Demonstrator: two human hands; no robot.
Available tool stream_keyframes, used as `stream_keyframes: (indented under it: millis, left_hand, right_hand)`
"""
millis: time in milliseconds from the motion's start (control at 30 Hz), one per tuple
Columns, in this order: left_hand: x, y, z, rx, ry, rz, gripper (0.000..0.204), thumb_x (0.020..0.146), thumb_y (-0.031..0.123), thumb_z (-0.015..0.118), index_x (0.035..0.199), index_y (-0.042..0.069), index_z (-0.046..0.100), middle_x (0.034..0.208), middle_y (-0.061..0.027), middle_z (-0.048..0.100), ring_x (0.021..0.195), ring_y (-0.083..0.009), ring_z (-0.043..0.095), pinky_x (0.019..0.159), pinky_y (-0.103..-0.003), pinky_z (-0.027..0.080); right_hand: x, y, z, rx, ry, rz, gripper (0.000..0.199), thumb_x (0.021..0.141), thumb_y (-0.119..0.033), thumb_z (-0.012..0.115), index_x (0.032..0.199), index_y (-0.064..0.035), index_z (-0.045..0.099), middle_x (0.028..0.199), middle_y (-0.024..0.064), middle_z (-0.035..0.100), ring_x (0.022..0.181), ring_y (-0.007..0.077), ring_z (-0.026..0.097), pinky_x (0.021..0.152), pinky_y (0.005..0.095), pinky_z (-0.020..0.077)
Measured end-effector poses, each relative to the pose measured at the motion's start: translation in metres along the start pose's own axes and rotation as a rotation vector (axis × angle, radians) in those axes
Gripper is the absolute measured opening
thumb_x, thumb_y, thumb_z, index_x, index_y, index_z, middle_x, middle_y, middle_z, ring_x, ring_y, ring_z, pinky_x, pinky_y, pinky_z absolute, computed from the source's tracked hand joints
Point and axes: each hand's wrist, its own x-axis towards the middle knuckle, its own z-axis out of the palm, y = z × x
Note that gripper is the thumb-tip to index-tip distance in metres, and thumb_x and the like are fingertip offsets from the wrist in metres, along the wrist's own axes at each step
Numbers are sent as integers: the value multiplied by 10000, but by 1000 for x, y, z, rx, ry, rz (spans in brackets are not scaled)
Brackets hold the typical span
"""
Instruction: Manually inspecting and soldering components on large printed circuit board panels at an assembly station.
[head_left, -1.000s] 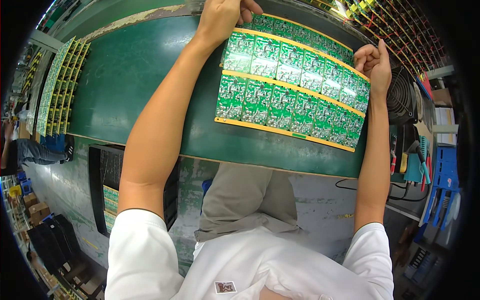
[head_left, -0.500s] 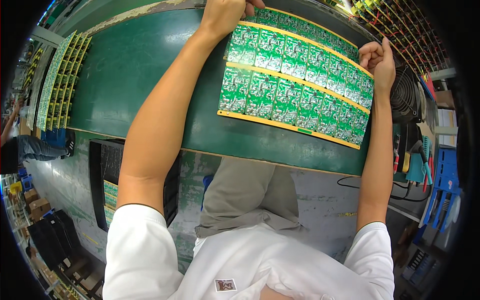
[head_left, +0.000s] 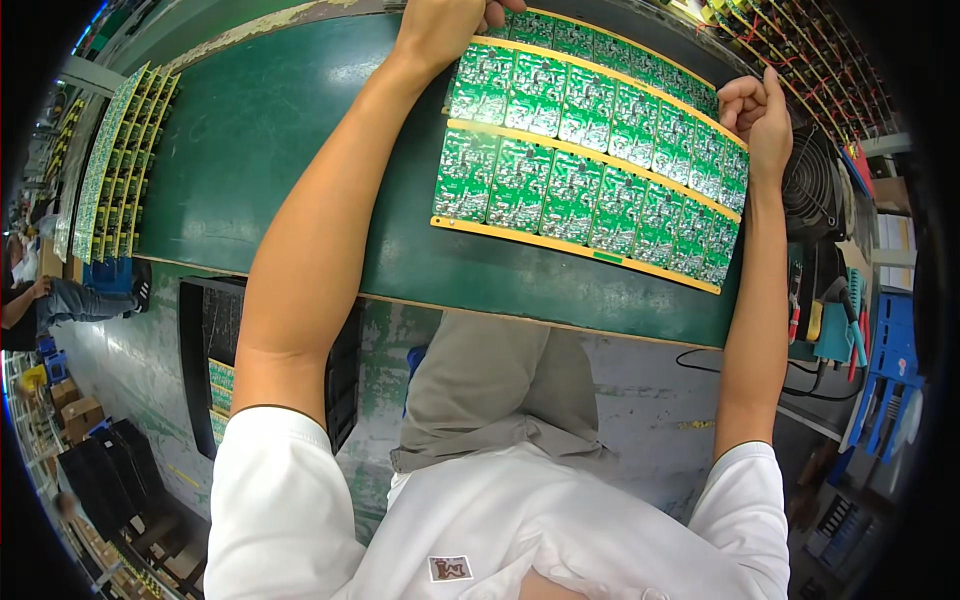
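A green circuit board panel [head_left: 573,203] with yellow strips lies solder side up over the green bench, its rows of small boards running left to right. My left hand [head_left: 440,30] is at its far left corner, fingers closed at the edge and partly cut off by the top of the picture. At the far right corner, my right hand [head_left: 757,115] has its fingers curled in against the panel's edge, the thumb side raised. The undersides of the fingers are hidden. Whether the rows form one panel or several overlapping ones is unclear.
Upright board panels [head_left: 120,165] stand at the bench's left end. More boards with red wires [head_left: 800,60] are at far right, near a black fan [head_left: 812,185] and hand tools [head_left: 845,320]. A black crate [head_left: 205,320] holds boards below the bench. Another person sits far left.
The panel's left side and my left hand have shifted slightly left and away from me. My right hand has barely moved. The person at far left has come further into view.
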Motion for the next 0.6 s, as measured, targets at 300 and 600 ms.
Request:
stream_keyframes:
  millis: [300,600]
  left_hand:
    - [4,-5,-3,-95,-39,1,561,981,303,351,673,-50,659,562,-87,584,488,-131,475,486,-232,367]
    - [3,-5,-3,-53,-22,-3,568,984,309,342,682,-55,657,571,-87,582,493,-129,474,483,-231,361]
  right_hand:
    - [2,2,-3,-14,22,14,559,1022,-400,331,730,-30,632,493,15,492,407,78,412,435,191,301]
    - [4,5,-4,-19,-1,-16,556,1017,-404,340,731,-37,644,490,9,492,406,69,414,431,187,296]
